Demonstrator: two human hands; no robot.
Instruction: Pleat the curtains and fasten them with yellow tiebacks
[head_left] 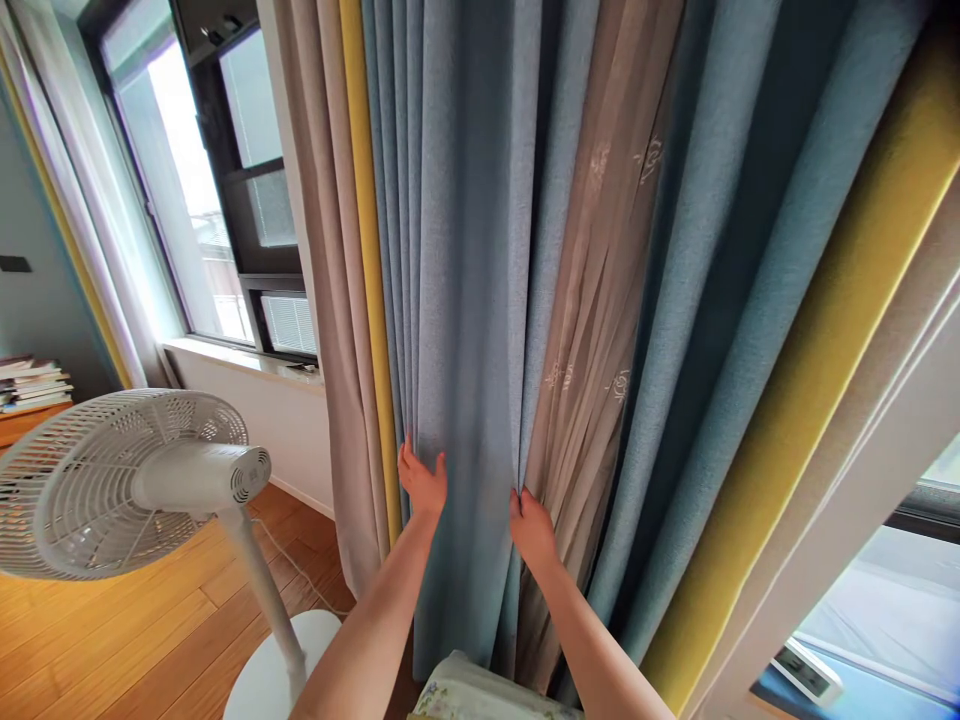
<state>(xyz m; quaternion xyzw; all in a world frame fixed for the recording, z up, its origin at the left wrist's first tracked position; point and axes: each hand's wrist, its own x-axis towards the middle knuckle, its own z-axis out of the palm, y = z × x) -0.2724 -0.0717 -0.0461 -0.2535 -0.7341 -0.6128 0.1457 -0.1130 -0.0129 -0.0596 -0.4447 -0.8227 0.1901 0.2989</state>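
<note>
A long blue curtain (472, 300) hangs in folds in front of me. My left hand (422, 482) rests against its pleats on the left side, fingers reaching up and thumb spread apart from them. My right hand (534, 527) pinches the edge of a blue fold between thumb and fingers, beside the sheer brown curtain (592, 300). Between my hands the blue cloth spreads fairly flat. A yellow curtain strip (366, 250) and a beige curtain (330, 250) hang just left of my left hand.
A white standing fan (202, 480) is close on the left, its cord on the wooden floor (150, 640). More blue curtain (697, 330) and a yellow strip (825, 380) hang at right. Flowered cloth (487, 690) lies below. A window (195, 180) is behind the fan.
</note>
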